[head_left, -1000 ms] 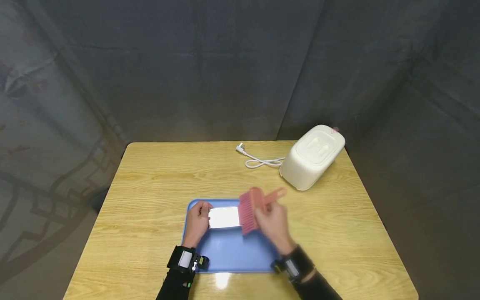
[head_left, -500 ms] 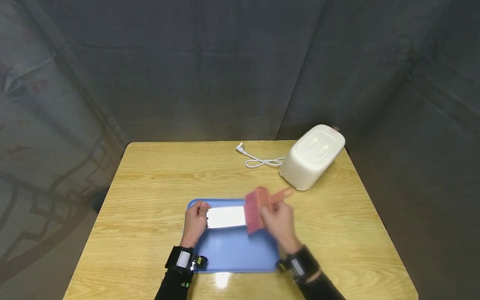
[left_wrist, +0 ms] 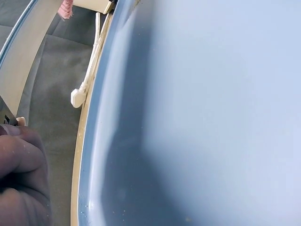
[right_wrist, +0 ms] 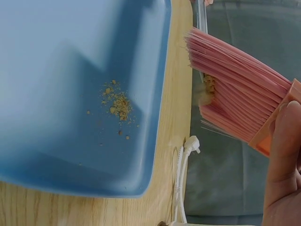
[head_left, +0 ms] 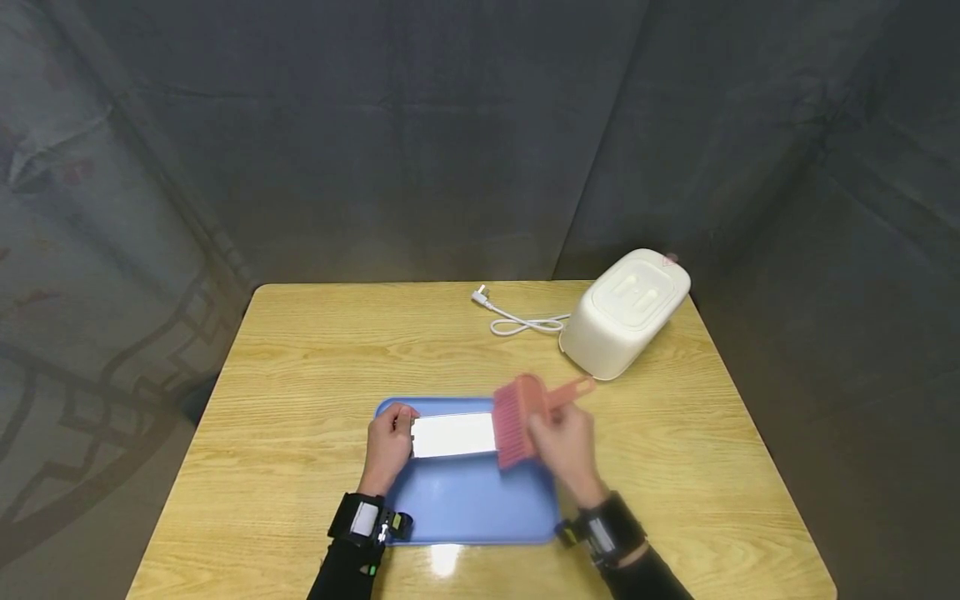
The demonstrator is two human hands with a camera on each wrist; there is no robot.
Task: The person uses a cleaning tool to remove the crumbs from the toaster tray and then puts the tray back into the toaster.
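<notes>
My left hand point(head_left: 387, 446) pinches the left end of a flat metal crumb tray point(head_left: 453, 435), which shows bright white in the head view. It is held above a shallow blue tray point(head_left: 483, 510). With my right hand point(head_left: 567, 450) I grip a pink brush point(head_left: 512, 423) by the base of its orange-pink handle. Its bristles meet the right end of the crumb tray. In the right wrist view brown crumbs point(right_wrist: 209, 85) are against the bristles, partly blurred. A small pile of crumbs point(right_wrist: 120, 104) lies in the blue tray below.
A cream toaster point(head_left: 626, 312) stands at the back right of the wooden table point(head_left: 315, 350). Its white cord and plug point(head_left: 525, 322) lie to its left. Dark cloth point(head_left: 450, 167) hangs behind the table.
The brush and my right hand have moved right along the crumb tray, uncovering more of its surface. My left hand has shifted slightly left with the crumb tray. Toaster and blue tray stay put.
</notes>
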